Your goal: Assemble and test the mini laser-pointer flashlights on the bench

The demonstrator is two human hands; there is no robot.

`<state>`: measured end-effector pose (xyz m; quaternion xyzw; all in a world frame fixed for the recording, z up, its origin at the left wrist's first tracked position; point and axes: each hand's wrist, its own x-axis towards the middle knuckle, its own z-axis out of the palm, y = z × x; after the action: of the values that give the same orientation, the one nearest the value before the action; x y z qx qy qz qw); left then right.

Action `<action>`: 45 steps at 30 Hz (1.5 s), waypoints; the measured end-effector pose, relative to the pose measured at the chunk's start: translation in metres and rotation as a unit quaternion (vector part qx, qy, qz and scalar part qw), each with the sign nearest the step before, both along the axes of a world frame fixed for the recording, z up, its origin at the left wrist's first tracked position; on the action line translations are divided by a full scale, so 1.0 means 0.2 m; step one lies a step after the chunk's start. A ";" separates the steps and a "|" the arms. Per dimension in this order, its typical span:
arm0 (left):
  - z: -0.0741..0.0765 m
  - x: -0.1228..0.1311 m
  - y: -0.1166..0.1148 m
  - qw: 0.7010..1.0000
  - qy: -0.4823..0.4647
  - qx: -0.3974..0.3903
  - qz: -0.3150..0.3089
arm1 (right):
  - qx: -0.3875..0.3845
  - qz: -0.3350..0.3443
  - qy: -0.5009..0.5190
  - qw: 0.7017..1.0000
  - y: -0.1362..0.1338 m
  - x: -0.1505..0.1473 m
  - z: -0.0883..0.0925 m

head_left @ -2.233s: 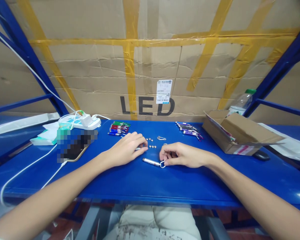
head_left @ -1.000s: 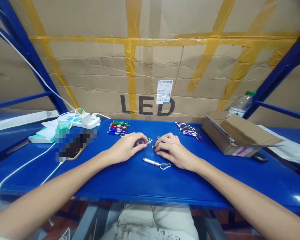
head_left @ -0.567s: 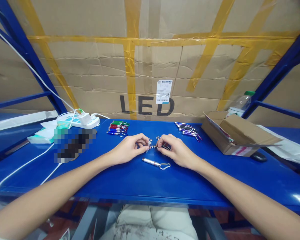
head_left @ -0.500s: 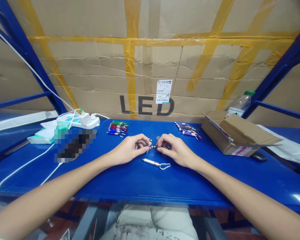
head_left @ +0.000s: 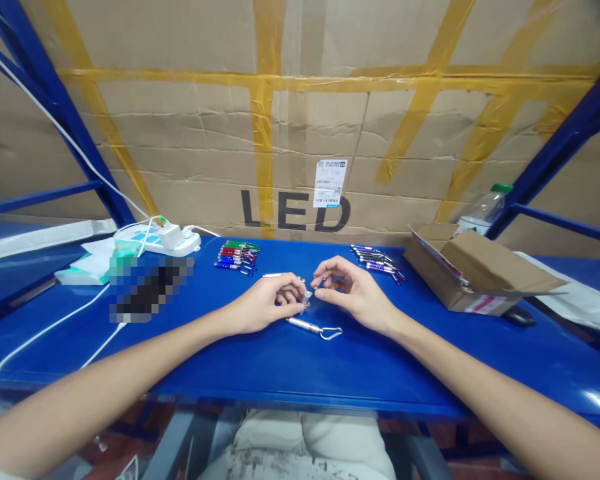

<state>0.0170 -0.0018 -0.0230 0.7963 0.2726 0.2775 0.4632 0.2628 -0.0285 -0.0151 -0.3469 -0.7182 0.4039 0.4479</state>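
My left hand (head_left: 279,301) is closed, thumb and fingers pinching a small clear-and-silver piece (head_left: 307,299) above the blue table. Facing it, my right hand (head_left: 347,292) has its thumb and forefinger drawn together by that piece. What they hold is too small to make out. Just below the hands lies a silver keychain flashlight (head_left: 304,325) with a carabiner clip (head_left: 331,333), partly covered at its left end by my left thumb. Behind my left hand, a thin silver rod (head_left: 272,275) shows in part.
Green, red and blue keychain flashlights (head_left: 237,253) lie in a row at back left, purple and black ones (head_left: 377,262) at back right. An opened cardboard box (head_left: 480,270) and a bottle (head_left: 486,207) stand right. Left are a power strip (head_left: 180,245) and white cables.
My right hand has risen slightly, its fingers lifted off the small parts on the table. My left hand has shifted a little right and nearer, tilting the small clear piece.
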 end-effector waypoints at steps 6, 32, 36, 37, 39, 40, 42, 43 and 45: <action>-0.01 0.01 0.00 1.000 0.011 0.024 0.007 | -0.005 0.007 -0.002 1.000 -0.02 -0.02 0.01; 0.03 0.02 -0.05 0.991 0.049 0.113 0.058 | 0.030 0.009 -0.046 0.998 -0.05 -0.02 0.01; 0.04 0.02 -0.05 0.984 0.049 0.158 0.067 | 0.073 -0.012 -0.080 0.994 -0.04 -0.02 0.01; 0.04 0.02 -0.05 0.982 0.047 0.170 0.067 | 0.080 -0.014 -0.086 0.993 -0.04 -0.02 0.01; 0.03 0.02 -0.05 0.977 0.047 0.195 0.067 | 0.086 -0.014 -0.094 0.992 -0.04 -0.02 0.02; 0.03 0.02 -0.05 0.974 0.050 0.211 0.069 | 0.085 -0.012 -0.095 0.992 -0.04 -0.02 0.02; 0.03 0.02 -0.05 0.967 0.061 0.238 0.070 | 0.082 -0.007 -0.094 0.992 -0.04 -0.02 0.02; 0.03 0.02 -0.05 0.964 0.066 0.247 0.071 | 0.080 -0.005 -0.094 0.992 -0.04 -0.02 0.02; 0.03 0.02 -0.05 0.961 0.070 0.257 0.072 | 0.078 -0.004 -0.094 0.993 -0.04 -0.02 0.02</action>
<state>0.0203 -0.0122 -0.0174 0.8844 0.2802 0.3144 0.2013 0.2581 -0.0369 -0.0106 -0.3499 -0.7851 0.3107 0.4057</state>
